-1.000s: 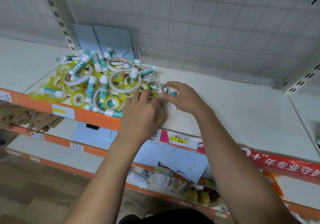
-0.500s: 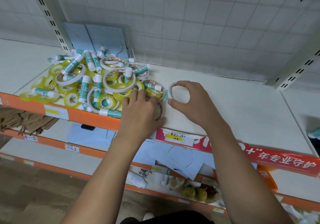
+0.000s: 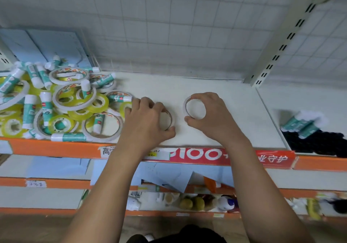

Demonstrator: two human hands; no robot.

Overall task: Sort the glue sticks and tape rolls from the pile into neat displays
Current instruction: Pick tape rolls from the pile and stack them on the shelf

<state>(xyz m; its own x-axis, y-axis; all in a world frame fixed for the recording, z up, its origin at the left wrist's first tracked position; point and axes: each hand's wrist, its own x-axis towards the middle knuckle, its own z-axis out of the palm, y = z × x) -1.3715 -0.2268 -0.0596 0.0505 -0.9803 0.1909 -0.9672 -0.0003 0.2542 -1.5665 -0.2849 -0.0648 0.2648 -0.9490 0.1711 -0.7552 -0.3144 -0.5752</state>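
Two tape rolls (image 3: 186, 105): left hand (image 3: 148, 119) grips one, right hand (image 3: 213, 118) another, near shelf (image 3: 262, 122) edge.

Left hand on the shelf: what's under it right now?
A white tape roll lies under the left hand on the shelf; only one arc of its rim shows. The rest is covered, so anything else beneath cannot be seen.

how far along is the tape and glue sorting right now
Barely begun. Done: some glue sticks lie apart, far right. In hand: the left hand grips a tape roll, the right hand a second tape roll, both beside the pile. Left: nearly the whole mixed pile.
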